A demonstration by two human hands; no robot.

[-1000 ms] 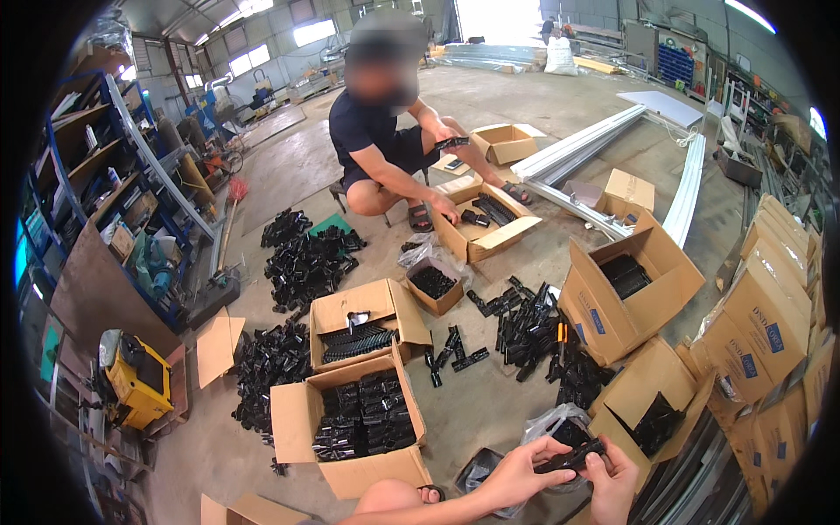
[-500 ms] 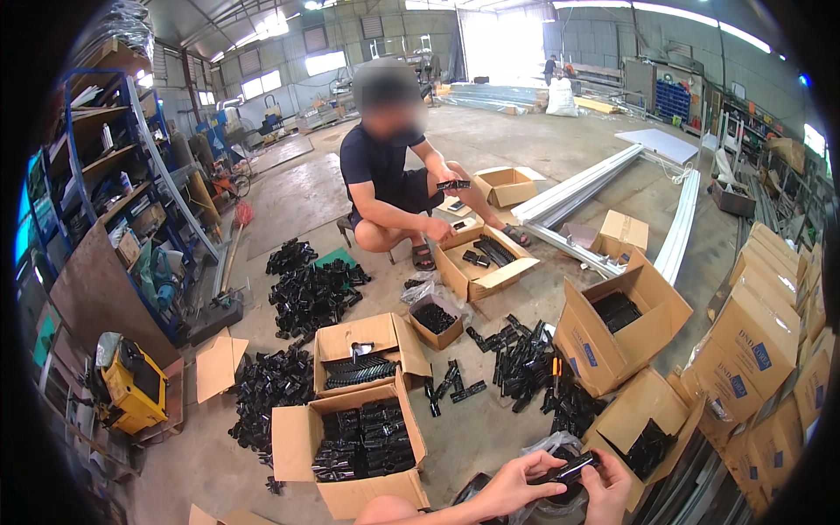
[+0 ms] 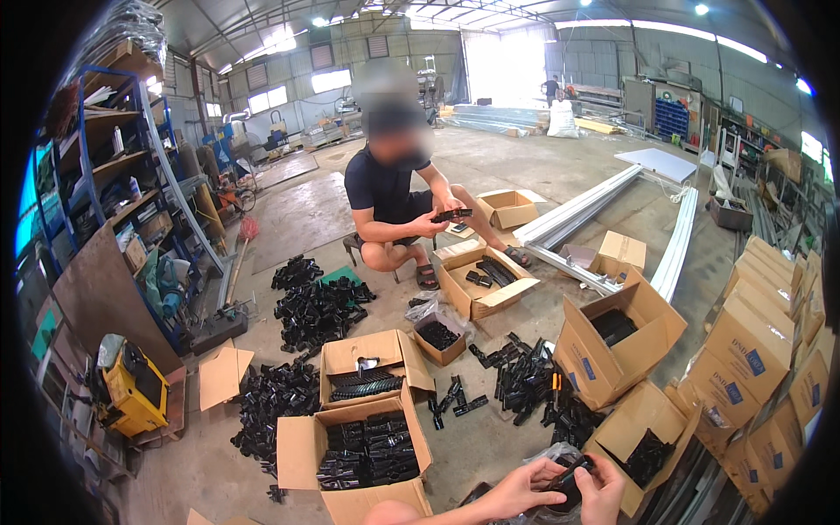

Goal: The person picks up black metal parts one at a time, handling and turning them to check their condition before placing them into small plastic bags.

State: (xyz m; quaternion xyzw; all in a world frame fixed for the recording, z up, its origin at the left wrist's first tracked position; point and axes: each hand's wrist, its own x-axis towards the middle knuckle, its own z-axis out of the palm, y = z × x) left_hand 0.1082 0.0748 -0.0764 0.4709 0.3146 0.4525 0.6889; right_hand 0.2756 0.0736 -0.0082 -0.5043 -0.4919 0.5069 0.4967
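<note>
Workshop floor (image 3: 477, 442): a seated co-worker (image 3: 376, 192) beyond a packed cardboard box (image 3: 298, 453) and a heap of black fittings (image 3: 278, 394).
At the lower right, overlapping a clear plastic bag (image 3: 540, 452) in view, the left hand (image 3: 523, 491) and right hand (image 3: 602, 492) curl their fingers, together pinching one black tubular fitting (image 3: 577, 470).

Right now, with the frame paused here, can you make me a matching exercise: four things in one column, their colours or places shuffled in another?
1. foreground black fitting
2. boxy machine
3. bulky sack
4. co-worker's shirt

A. white
B. dark navy
C. held between left hand and right hand
D. yellow and black

Pairs: 1-C; 2-D; 3-A; 4-B
</note>
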